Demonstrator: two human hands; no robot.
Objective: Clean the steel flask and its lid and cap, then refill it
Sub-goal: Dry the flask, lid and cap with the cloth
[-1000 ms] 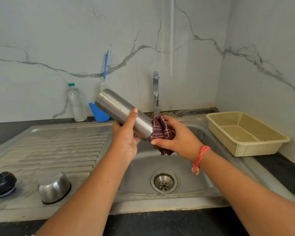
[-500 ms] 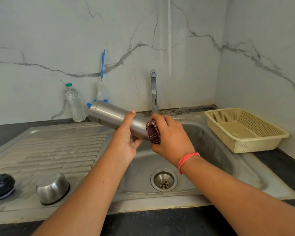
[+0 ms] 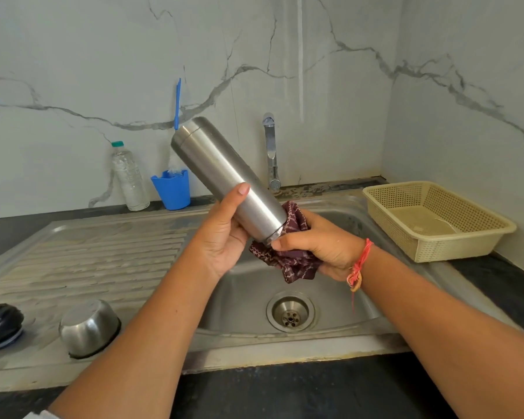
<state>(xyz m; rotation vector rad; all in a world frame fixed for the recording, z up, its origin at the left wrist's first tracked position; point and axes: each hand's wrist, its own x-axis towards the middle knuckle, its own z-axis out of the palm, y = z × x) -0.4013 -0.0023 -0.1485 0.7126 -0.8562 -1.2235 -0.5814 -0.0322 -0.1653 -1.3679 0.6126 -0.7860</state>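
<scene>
My left hand (image 3: 224, 234) grips the steel flask (image 3: 221, 173) around its lower half and holds it tilted over the sink, base up to the left, mouth down to the right. My right hand (image 3: 318, 246) holds a maroon patterned cloth (image 3: 291, 264) against the flask's mouth end. The steel cap (image 3: 88, 326) sits upside down on the drainboard at the lower left. The black lid (image 3: 0, 323) lies beside it at the left edge.
The sink basin (image 3: 248, 297) with its drain (image 3: 290, 312) lies below my hands, and the tap (image 3: 271, 152) stands behind. A plastic water bottle (image 3: 129, 178) and a blue cup (image 3: 172, 189) stand by the wall. A beige basket (image 3: 436, 219) sits at the right.
The flask has tipped up steeper, its base rising toward the wall. My right hand has turned, and more of the cloth now hangs below the flask's mouth.
</scene>
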